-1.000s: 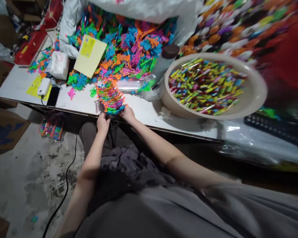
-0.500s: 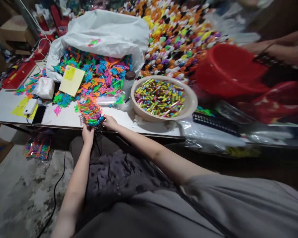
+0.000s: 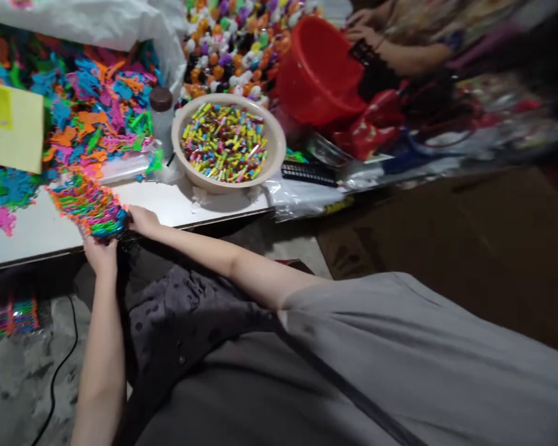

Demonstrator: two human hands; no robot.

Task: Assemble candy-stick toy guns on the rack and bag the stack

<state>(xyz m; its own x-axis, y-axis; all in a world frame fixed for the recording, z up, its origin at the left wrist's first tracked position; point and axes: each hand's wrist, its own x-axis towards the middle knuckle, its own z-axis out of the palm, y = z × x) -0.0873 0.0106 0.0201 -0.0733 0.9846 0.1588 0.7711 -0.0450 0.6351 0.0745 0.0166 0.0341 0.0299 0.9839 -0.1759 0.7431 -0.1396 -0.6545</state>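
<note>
At the front edge of the white table, a bundle of small coloured plastic pieces lies in neat packed rows of pink, green, orange and blue. My left hand grips its near left end, fingers partly hidden beneath it. On the near right end, beside the blue pieces, my right hand is closed, with its fingertips against the bundle. Something dark and thin shows between the two hands, too blurred to name. Behind the bundle spreads a loose heap of similar plastic pieces, spilling from a white sack.
A beige basin of small wrapped bits stands right of my hands, next to a brown-capped bottle. Beyond are a red basket and a co-worker's arms. A yellow card lies left; a cardboard sheet is at right.
The view has swung to the right, so the table's contents appear shifted left and more of the co-worker's side shows. Both hands still hold the bundle at its near end.
</note>
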